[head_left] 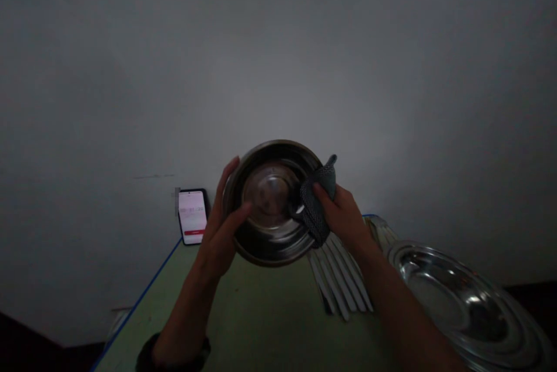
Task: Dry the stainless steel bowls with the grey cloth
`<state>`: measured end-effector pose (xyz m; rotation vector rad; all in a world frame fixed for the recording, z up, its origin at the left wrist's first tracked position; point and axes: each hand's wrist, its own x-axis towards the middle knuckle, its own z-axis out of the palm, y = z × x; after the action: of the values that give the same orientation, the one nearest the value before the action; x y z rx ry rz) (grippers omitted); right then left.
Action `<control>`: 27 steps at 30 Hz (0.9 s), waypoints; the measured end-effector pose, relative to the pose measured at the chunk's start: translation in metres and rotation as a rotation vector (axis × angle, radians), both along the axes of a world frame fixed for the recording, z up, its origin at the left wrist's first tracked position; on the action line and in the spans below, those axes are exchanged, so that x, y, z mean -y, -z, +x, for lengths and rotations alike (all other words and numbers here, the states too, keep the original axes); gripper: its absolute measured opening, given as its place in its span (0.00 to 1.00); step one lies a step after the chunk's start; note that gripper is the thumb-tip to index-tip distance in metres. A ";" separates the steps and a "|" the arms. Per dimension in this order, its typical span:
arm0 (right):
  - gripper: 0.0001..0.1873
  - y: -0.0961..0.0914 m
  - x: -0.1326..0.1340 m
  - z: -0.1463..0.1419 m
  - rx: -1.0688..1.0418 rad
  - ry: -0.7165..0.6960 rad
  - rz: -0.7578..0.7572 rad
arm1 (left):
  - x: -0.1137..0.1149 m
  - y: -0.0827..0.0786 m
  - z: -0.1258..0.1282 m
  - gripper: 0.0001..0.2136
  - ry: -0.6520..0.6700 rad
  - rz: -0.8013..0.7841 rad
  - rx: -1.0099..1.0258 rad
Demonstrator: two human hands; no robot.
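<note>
A round stainless steel bowl (270, 192) is held up above the table, its inside facing me. My left hand (221, 233) grips its left rim, with the thumb over the inside and the fingers behind. My right hand (342, 209) is closed on a dark grey checked cloth (317, 209), which is folded over the bowl's right rim and pressed against it. Part of the right fingers is hidden by the cloth and the bowl.
Below the bowl, several metal knives (342, 279) lie side by side on the green table (261, 314). Stacked large metal dishes (448, 296) stand at the right, with more cutlery (380, 230) behind them. A phone (192, 218) leans against the wall (278, 58) at the left.
</note>
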<state>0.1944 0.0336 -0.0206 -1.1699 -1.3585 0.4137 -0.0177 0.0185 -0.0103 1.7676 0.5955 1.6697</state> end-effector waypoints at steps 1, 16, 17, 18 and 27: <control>0.19 -0.003 0.002 0.002 0.029 -0.008 0.016 | -0.001 -0.002 -0.005 0.30 0.062 -0.044 0.005; 0.21 -0.018 0.015 0.006 0.088 0.139 0.021 | 0.000 0.001 -0.014 0.35 0.259 -0.215 -0.134; 0.22 -0.016 0.013 0.005 0.042 0.194 0.010 | 0.000 0.003 -0.012 0.37 0.230 -0.153 -0.124; 0.23 -0.015 0.013 0.004 0.011 0.227 0.004 | 0.002 0.004 -0.009 0.38 0.201 -0.098 -0.116; 0.16 -0.015 0.015 -0.001 0.181 0.070 -0.015 | 0.005 -0.007 0.002 0.41 0.198 -0.125 0.218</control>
<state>0.1934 0.0181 -0.0054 -1.2876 -1.4672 0.2732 -0.0159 0.0130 -0.0037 1.4817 0.4030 1.6229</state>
